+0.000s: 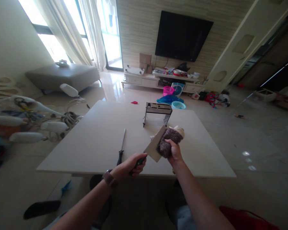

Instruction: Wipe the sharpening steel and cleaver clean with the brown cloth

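Against cleaver (156, 147), cloth (169, 140) in right grip (175, 152)

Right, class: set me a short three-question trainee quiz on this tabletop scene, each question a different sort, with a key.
1. True or false: the left hand grips the cleaver by its handle.
2. What does the right hand press against the blade? A) sponge B) brown cloth C) paper
3. Fill in: the sharpening steel lies on the ___, left of the hands.

Key: 1 true; 2 B; 3 table. The knife rack stands behind.
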`<state>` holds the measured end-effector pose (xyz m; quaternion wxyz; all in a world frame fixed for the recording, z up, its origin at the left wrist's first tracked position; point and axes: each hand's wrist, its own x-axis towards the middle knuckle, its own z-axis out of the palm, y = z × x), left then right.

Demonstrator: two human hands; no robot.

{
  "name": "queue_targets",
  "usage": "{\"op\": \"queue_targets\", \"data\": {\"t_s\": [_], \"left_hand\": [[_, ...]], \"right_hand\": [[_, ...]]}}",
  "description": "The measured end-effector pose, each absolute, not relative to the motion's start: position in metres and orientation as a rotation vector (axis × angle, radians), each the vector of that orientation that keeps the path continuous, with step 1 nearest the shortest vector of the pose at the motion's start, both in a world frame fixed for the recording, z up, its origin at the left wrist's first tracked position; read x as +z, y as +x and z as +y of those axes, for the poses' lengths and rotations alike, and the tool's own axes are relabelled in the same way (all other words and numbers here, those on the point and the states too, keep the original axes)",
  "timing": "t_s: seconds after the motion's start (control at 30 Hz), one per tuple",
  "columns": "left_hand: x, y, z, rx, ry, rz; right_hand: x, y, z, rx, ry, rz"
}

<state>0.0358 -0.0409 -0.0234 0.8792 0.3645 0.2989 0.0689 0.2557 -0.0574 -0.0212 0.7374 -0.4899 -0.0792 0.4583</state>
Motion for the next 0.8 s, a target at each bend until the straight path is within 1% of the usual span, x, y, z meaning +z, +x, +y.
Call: {"op": "queue_targets", "data": {"t_s": [0.2, 0.43, 0.57, 0.8], "left_hand": [[-0.026, 0.039, -0.037, 0.109, 0.661, 0.511], [-0.018, 0.033, -0.033, 0.031, 0.578, 0.426], [-0.021, 0.029, -0.033, 0.014, 0.571, 0.411], [-0.025, 0.034, -0.034, 0.071, 0.598, 0.447]], "right_hand": [[-0.023, 0.274, -0.051, 0.971, -1.027, -0.179], [-0.020, 0.291, -0.049, 0.951, -0.950, -0.218], [-0.020, 0.282, -0.054, 1.048, -0.976, -0.203], [-0.015, 0.248, -0.061, 1.059, -1.025, -0.231]]}}
